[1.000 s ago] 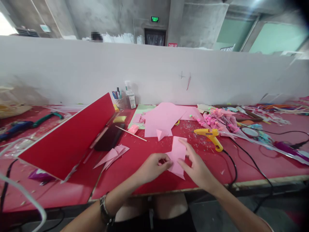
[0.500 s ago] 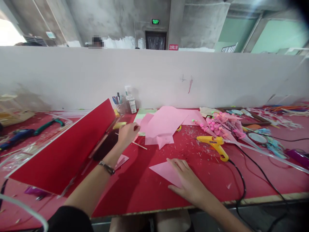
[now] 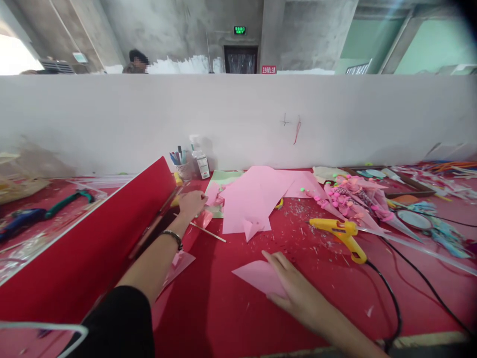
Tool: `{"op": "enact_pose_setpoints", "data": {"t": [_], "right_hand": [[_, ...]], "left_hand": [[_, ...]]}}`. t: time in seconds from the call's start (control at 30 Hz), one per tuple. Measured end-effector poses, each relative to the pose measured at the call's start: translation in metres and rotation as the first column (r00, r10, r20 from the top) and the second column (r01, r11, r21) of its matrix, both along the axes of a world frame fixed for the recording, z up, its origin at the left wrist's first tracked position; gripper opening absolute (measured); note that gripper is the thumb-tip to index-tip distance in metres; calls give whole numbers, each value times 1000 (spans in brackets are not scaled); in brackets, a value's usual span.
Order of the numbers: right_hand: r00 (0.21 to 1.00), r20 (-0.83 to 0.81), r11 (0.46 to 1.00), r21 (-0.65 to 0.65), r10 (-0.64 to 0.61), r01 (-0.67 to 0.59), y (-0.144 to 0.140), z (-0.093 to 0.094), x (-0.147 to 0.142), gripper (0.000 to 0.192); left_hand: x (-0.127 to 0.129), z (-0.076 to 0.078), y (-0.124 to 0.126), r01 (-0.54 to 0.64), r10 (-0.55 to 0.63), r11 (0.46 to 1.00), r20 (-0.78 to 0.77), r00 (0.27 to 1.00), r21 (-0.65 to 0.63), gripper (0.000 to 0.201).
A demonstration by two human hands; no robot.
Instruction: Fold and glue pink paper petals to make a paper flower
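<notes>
My left hand (image 3: 192, 203) reaches to the far left of the red tabletop, fingers curled together. What its fingertips hold, if anything, is hidden. Close by lie a thin wooden stick (image 3: 210, 232) and a shiny pink scrap (image 3: 204, 219). On the near tabletop, my right hand (image 3: 288, 283) rests over a folded pointed piece of pink paper (image 3: 255, 276), which lies between its thumb and fingers. Beyond it are larger pink paper sheets (image 3: 253, 199). Another pink paper piece (image 3: 182, 262) is partly covered by my left forearm.
A red board (image 3: 122, 219) leans along the left. To the right are a yellow glue gun (image 3: 337, 228) with a black cord and a pink pompom bundle (image 3: 350, 196). A pen cup (image 3: 182, 166) and a bottle (image 3: 201, 161) stand by the white partition (image 3: 238, 119).
My left hand has shifted slightly farther away and left, fingers still curled. My right hand stays on the folded pink paper. The camera view has moved a little.
</notes>
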State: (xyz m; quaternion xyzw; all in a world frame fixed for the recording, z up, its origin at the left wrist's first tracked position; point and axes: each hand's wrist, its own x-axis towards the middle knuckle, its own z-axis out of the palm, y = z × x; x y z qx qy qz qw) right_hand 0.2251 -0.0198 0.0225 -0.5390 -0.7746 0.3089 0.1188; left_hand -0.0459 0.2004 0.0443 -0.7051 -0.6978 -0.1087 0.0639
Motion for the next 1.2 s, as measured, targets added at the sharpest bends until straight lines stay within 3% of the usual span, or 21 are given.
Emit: {"op": "enact_pose_setpoints", "data": {"t": [0.17, 0.33, 0.43, 0.53, 0.67, 0.77, 0.9, 1.07, 1.2], "right_hand": [[998, 58, 999, 40, 16, -18, 6, 3, -3, 69], [993, 106, 988, 140, 50, -64, 7, 7, -9, 58], [988, 149, 976, 208, 34, -65, 7, 9, -13, 58], [978, 208, 956, 283, 14, -74, 8, 10, -16, 58], [976, 216, 926, 368, 8, -89, 9, 8, -18, 54], [974, 228, 901, 423, -1, -98, 9, 4, -18, 51], [964, 264, 837, 535, -38, -113, 9, -3, -17, 50], [959, 282, 764, 626, -35, -157, 10, -6, -20, 40], [965, 261, 719, 662, 42, -210, 10, -4, -22, 31]], "left_hand": [[1, 6, -12, 65, -67, 994, 14, 998, 89, 26], [18, 25, -50, 258, -271, 957, 98, 958, 131, 27], [31, 30, -86, 384, -402, 914, 165, 901, 128, 24], [44, 24, -122, 545, -504, 838, 411, 759, 23, 21], [56, 4, -154, 639, -509, 761, 508, 695, -112, 21], [60, -7, -164, 695, -506, 707, 590, 629, -134, 22], [60, -7, -170, 741, -474, 664, 708, 524, -105, 23], [59, -6, -173, 748, -418, 645, 745, 519, -159, 20], [60, -10, -173, 767, -366, 610, 787, 497, -200, 19]]}}
